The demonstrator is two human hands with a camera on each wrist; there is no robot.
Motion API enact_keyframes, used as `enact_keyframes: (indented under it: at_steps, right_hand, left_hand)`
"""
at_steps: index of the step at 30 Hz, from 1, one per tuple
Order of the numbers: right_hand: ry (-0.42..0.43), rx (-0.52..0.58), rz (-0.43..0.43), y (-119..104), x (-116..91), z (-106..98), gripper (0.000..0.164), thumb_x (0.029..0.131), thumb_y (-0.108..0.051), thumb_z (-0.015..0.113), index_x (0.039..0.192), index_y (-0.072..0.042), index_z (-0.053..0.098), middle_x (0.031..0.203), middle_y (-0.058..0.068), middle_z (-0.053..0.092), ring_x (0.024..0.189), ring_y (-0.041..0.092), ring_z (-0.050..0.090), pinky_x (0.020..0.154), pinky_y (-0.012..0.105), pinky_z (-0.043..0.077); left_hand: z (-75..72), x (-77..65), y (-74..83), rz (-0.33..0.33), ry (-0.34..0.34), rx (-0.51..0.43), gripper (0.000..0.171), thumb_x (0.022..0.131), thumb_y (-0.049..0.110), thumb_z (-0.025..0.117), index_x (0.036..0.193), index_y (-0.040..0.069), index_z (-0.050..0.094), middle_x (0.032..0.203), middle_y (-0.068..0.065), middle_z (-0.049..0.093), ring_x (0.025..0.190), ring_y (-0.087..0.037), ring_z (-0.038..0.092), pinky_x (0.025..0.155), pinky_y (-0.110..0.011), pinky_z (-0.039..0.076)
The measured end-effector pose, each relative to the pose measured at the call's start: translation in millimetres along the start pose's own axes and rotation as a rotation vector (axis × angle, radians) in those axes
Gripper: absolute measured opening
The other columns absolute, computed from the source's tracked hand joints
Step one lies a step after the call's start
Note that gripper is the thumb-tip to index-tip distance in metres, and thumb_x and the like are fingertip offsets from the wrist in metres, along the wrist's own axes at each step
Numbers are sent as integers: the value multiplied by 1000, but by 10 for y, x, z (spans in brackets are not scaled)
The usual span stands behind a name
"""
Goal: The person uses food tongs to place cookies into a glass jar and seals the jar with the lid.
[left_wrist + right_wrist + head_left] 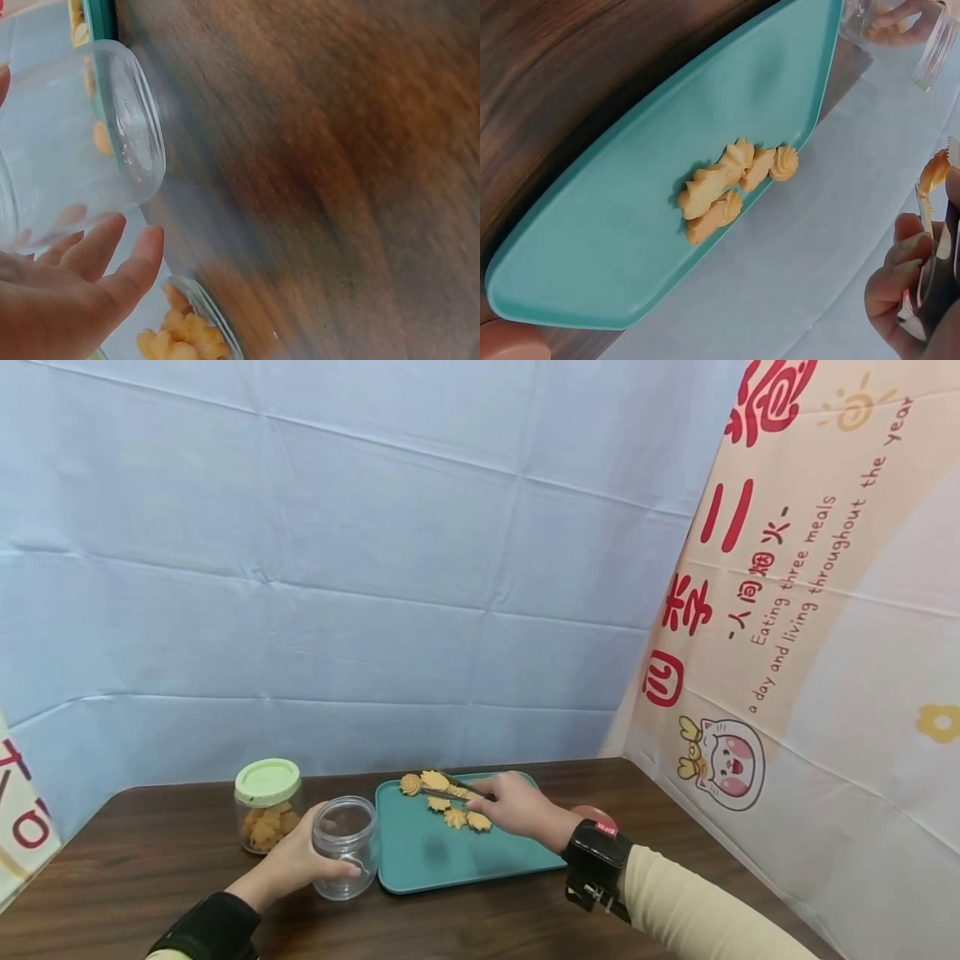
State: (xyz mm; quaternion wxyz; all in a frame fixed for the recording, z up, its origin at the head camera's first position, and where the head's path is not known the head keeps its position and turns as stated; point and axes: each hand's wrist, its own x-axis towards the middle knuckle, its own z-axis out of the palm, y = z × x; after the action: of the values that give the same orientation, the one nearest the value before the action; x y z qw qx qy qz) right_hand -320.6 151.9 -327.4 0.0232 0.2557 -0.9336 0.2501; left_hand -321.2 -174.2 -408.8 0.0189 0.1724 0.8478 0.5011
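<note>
My left hand (294,853) grips a clear, lidless jar (347,866) at the left edge of the teal tray (487,864), thumb across its front. No cookies show through the jar's walls in the left wrist view. My right hand (517,810) holds metal tongs (453,792) over the tray's far part. In the right wrist view, the toothed tips of the tongs pinch a golden cookie (934,171), raised above the tray. Several piped cookies (705,193) lie clustered by the tray's far edge.
A jar of cookies with a pale green lid (267,781) stands behind my left hand. Something round and reddish (595,817) sits right of the tray, partly behind my right wrist. Cloth hangings (360,568) rise behind and beside the wooden table (180,827).
</note>
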Motion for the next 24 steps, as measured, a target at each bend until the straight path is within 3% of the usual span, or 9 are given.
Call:
enact_keyframes:
  at_steps: [12, 17, 24]
  right_hand:
    - [-57, 51, -50, -250, 91, 84, 40, 100, -20, 57, 136, -1, 55, 49, -5, 34, 42, 9, 27, 46, 24, 29]
    - [-71, 44, -47, -345, 151, 155, 41, 99, -21, 58, 136, -2, 56, 49, -3, 37, 43, 10, 25, 46, 24, 27]
    - [-80, 37, -53, -425, 214, 251, 40, 99, -21, 57, 135, -3, 57, 49, -2, 36, 45, 10, 21, 49, 25, 25]
  left_hand:
    - [29, -28, -20, -6, 33, -47, 101, 76, 19, 84, 146, -8, 17, 133, -33, 43, 119, -45, 48, 88, -52, 49]
    - [37, -39, -33, -11, 46, -46, 101, 75, 19, 85, 146, -9, 18, 131, -30, 46, 116, -42, 50, 88, -51, 49]
    - [56, -28, -17, 33, 32, -85, 99, 74, 16, 85, 145, -9, 19, 128, -25, 49, 113, -38, 53, 88, -52, 49]
